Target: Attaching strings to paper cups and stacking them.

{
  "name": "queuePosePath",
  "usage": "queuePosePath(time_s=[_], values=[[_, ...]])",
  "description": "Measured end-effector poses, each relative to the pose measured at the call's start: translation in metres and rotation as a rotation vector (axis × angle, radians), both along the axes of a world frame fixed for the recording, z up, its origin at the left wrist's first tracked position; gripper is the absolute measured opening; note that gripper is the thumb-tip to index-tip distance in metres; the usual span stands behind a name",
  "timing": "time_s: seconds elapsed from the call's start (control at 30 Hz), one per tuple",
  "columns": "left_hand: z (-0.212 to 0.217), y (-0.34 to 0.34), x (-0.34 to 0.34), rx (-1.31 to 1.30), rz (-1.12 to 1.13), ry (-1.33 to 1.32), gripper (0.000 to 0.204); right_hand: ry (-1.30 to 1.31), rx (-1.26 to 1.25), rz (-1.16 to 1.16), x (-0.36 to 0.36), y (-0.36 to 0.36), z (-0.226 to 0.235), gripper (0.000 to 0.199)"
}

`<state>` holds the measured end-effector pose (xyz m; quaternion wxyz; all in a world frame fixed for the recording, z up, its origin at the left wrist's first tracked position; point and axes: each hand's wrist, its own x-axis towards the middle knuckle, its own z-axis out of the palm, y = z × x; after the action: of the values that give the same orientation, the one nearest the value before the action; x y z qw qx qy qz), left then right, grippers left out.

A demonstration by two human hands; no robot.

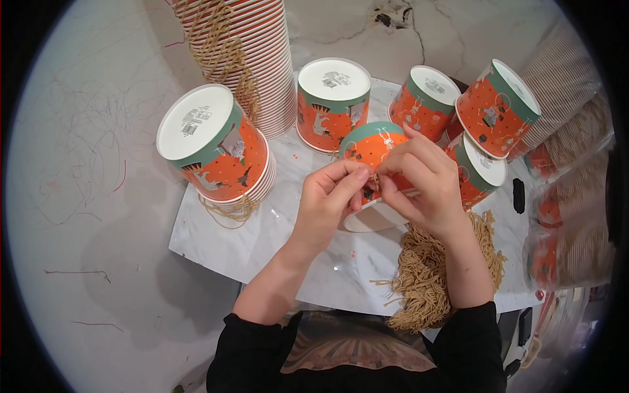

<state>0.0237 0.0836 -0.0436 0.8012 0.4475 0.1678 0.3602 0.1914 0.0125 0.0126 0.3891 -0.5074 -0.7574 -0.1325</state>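
In the middle of the table an orange paper bucket with a green band is tilted, its pale open end toward me. My left hand is closed, thumb and forefinger pinched at the bucket's side. From the other side my right hand meets it, its fingers also pinched together. Between the fingertips shows a small piece of tan cord; the fingers hide most of it. Beneath my right forearm lies a heap of tan cords.
At left a stack of orange buckets has cord hanging at its base. Behind it rises a tall stack of nested buckets. More upturned buckets stand at the back and right. Plastic-wrapped bucket stacks and a black object are at right.
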Motion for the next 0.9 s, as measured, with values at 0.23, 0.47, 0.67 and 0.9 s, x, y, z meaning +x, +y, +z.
queuePosePath(time_s=[0.23,0.47,0.67,0.9], values=[[-0.0040,0.0012,0.0019,0.040,0.051,0.027,0.015,0.048,-0.002,0.009,0.0028,0.0000,-0.0019,0.018],[-0.0054,-0.0014,0.0039,0.033,0.053,0.004,0.016,0.053,0.041,-0.013,-0.0067,-0.0032,0.0003,0.023],[-0.0085,0.0001,0.0047,0.083,0.065,0.003,0.017,0.081,-0.036,-0.030,-0.0039,-0.0046,-0.0018,0.022],[-0.0083,0.0001,0.0040,0.103,0.089,0.023,0.017,0.140,-0.109,-0.015,-0.0038,-0.0051,0.0004,0.017]])
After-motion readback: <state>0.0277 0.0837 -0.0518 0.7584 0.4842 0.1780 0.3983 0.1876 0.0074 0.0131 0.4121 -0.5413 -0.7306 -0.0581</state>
